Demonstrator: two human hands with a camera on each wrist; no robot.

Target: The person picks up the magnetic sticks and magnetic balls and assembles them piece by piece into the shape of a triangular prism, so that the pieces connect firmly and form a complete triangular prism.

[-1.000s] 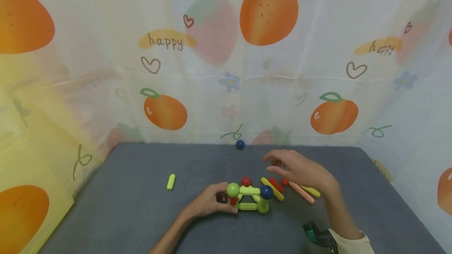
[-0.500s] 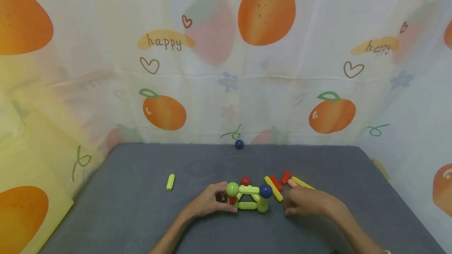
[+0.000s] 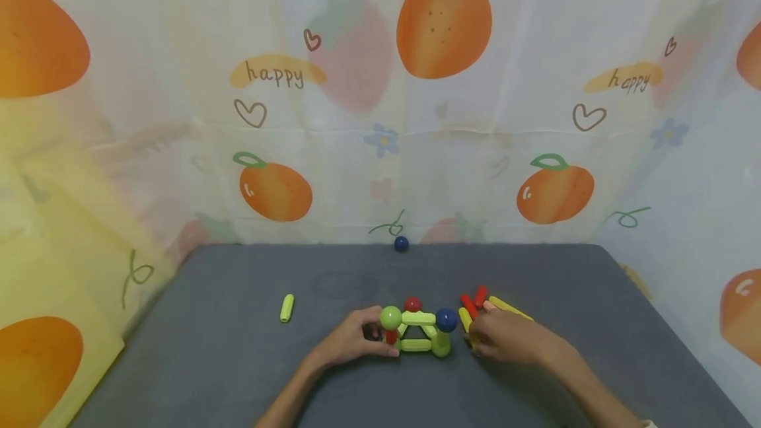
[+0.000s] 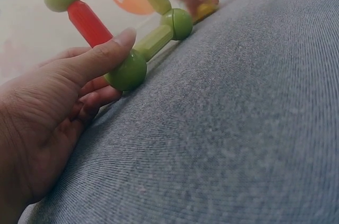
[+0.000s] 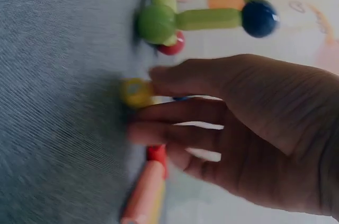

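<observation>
My left hand holds the left corner of a frame built of magnetic rods and balls. In the left wrist view the thumb lies where a red rod meets a lower green ball. The frame has light green rods, a blue ball at its upper right and a red ball behind. To its right, my right hand pinches a yellow rod between thumb and fingers, low over the table. The hand covers part of that rod in the head view.
Right of the frame lie red rods, another yellow rod and a salmon rod. A lone light green rod lies at left on the grey table. A loose blue ball sits at the back edge, before a fruit-print curtain.
My right hand has come down from above the loose rods, then moved left onto the near yellow rod, which has shifted slightly toward me. The left hand and frame stay in place.
</observation>
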